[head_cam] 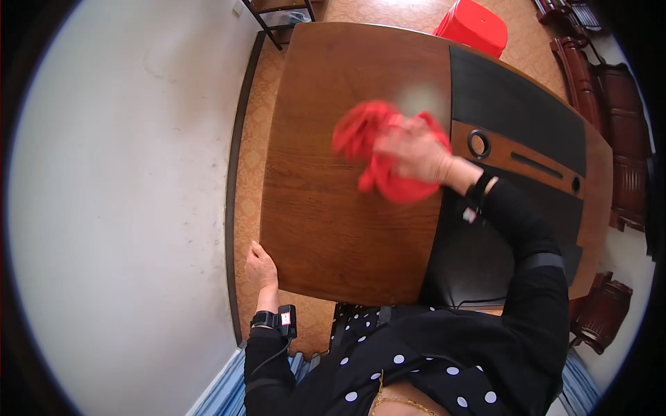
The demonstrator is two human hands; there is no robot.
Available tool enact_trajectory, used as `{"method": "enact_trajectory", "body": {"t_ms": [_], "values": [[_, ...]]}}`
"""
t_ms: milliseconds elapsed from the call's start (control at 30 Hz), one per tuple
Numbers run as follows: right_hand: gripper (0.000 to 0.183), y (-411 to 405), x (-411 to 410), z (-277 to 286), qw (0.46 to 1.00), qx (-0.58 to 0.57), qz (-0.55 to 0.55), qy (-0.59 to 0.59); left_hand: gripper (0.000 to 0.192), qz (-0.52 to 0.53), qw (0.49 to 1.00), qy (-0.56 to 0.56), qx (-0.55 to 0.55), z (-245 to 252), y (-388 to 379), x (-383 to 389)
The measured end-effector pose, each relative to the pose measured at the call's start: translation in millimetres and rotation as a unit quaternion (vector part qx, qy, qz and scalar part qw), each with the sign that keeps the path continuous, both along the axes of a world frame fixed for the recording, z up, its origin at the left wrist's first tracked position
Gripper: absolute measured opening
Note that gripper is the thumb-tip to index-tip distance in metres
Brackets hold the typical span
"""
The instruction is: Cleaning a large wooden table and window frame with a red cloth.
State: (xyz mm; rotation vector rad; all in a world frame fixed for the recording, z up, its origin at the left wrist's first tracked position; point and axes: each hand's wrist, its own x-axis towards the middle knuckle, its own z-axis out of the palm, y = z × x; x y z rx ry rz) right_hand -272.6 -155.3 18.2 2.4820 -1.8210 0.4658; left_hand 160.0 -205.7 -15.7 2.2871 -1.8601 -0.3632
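Note:
My right hand (413, 151) lies over a bunched red cloth (411, 190) on the brown wooden tabletop (333, 229). Hand and cloth are both blurred, and folds of fabric spread out to the left of the fingers. Down at the table's near left corner is my left hand (261, 268), its fingers curled beside the edge. Whether it grips the edge or only rests against it cannot be made out. Each wrist wears a black strap with a small device.
Black panels (512, 96) cover the table's right part, around a wooden strip with a round black-rimmed hole (478, 144). Red plastic stools (476, 26) stand beyond the far edge. Dark carved wooden furniture (624, 130) lines the right. A white wall (130, 182) runs along the left.

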Motion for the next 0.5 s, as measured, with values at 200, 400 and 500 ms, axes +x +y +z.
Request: {"method": "enact_trajectory", "body": {"t_ms": [200, 400, 500], "values": [[0.052, -123.8, -100.9, -51.6, 0.891, -0.105, -0.437, 0.058, 0.050, -0.020, 1.000, 0.005, 0.003, -1.8, 0.9, -3.1], [0.055, -250.8, -69.2, -50.3, 0.882, -0.099, -0.458, 0.053, 0.046, -0.020, 1.000, 0.013, -0.002, 4.4, 3.1, -8.1], [0.053, -288.7, -47.0, -40.3, 0.925, -0.074, -0.372, 0.013, 0.045, -0.012, 1.000, 0.022, -0.011, 4.7, 2.5, -8.3]]}}
